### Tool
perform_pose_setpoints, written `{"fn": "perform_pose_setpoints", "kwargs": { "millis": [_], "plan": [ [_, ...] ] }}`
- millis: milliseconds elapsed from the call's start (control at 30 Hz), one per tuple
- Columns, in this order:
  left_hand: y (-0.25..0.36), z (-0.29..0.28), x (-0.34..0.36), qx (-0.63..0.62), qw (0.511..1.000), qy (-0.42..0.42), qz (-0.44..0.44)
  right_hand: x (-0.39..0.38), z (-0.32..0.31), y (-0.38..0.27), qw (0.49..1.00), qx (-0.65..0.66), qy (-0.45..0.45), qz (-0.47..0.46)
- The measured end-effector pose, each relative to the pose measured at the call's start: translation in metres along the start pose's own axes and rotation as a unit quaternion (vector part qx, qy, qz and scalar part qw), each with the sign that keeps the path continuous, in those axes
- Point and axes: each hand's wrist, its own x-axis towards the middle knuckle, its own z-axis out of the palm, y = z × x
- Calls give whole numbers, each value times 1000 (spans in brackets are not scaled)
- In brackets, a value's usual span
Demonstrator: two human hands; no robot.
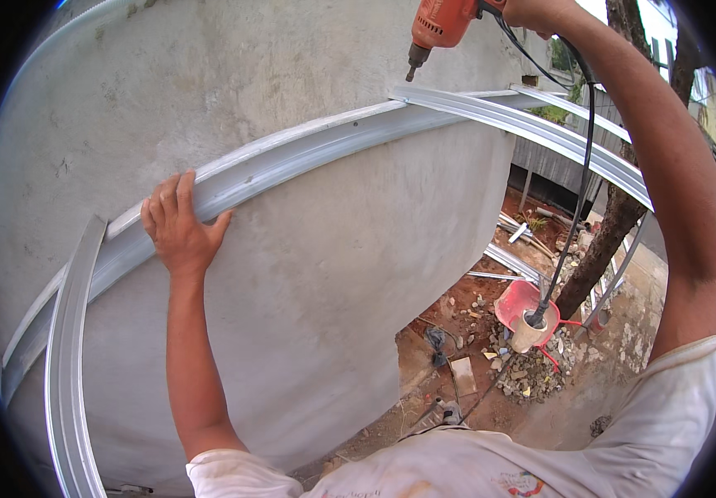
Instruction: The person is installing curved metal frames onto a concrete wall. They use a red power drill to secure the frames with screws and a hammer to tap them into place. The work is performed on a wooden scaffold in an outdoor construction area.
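A long galvanized metal channel (pixel 300 158) runs along the grey plastered wall, rising from lower left to upper right. My left hand (pixel 180 224) grips its upper edge, fingers over the rim and thumb spread along the face. High at the upper right, my right hand (pixel 536 12) is closed around the handle of an orange-red power drill (pixel 441 23); part of the grip lies beyond the frame. The drill's short driver tip points down, apart from the metal, above where a crosswise metal profile (pixel 532 129) meets the channel. A black cord (pixel 584 166) hangs from the drill.
Another metal profile (pixel 68 357) joins the channel at the left and comes toward me. Far below at right lie a red wheelbarrow (pixel 507 305), a rubble heap (pixel 532 373) and loose metal lengths (pixel 511 262). A tree trunk (pixel 599 257) stands beside them. The grey wall (pixel 316 290) drops away beneath the channel.
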Motion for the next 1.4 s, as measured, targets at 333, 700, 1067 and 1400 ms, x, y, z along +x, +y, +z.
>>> {"fn": "perform_pose_setpoints", "kwargs": {
  "millis": [333,700,1067,1400],
  "plan": [
    [1,4,0,20,1000,3,3,33,25,8,998,-24,-45,-30],
    [7,-4,1,6,1000,-8,14,64,26,2,987,-62,-120,-83],
    [207,24,210,-560,821,39,-101,93,15,-25,954,-154,-176,-186],
    [292,65,289,-837,540,44,81,111,22,-35,933,-243,-183,-192]
  ]
}}
